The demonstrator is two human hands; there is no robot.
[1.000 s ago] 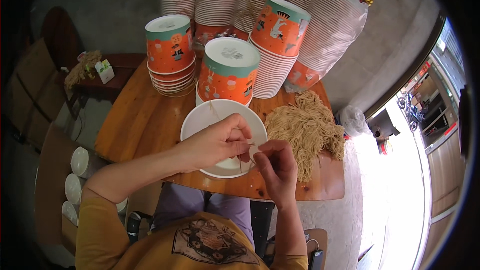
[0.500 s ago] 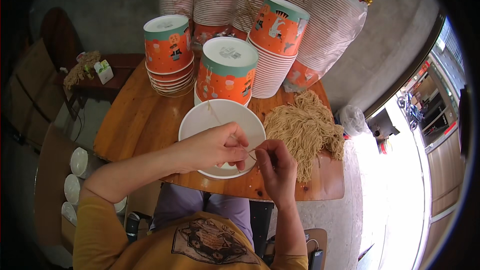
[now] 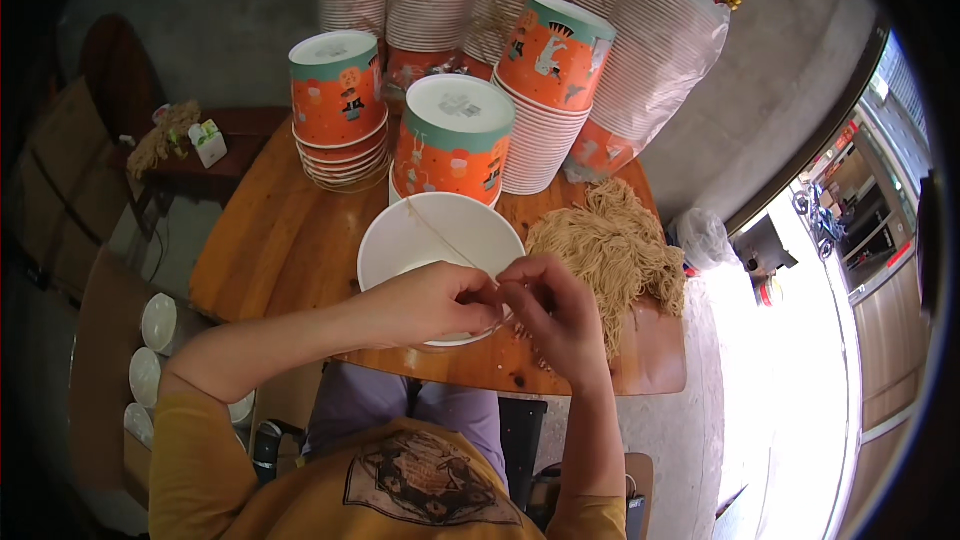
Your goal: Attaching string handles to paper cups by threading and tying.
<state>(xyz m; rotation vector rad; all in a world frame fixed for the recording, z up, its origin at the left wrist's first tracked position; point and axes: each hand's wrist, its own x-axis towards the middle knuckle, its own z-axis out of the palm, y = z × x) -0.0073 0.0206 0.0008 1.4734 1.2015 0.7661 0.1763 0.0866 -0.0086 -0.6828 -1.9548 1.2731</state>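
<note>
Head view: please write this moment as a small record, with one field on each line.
Left hand: left hand, over the tub's near side, fingers bent
Right hand: right hand, fingertips beside the left hand's; which holds the string is too small to tell
Tub: white-lined tub, mouth open
String: thin string, from the tub's far rim toward the hands
Yarn: tan yarn, loose heap right of the tub
Stacks: orange-and-green stacks, upside down behind the tub
Surface: wooden table
</note>
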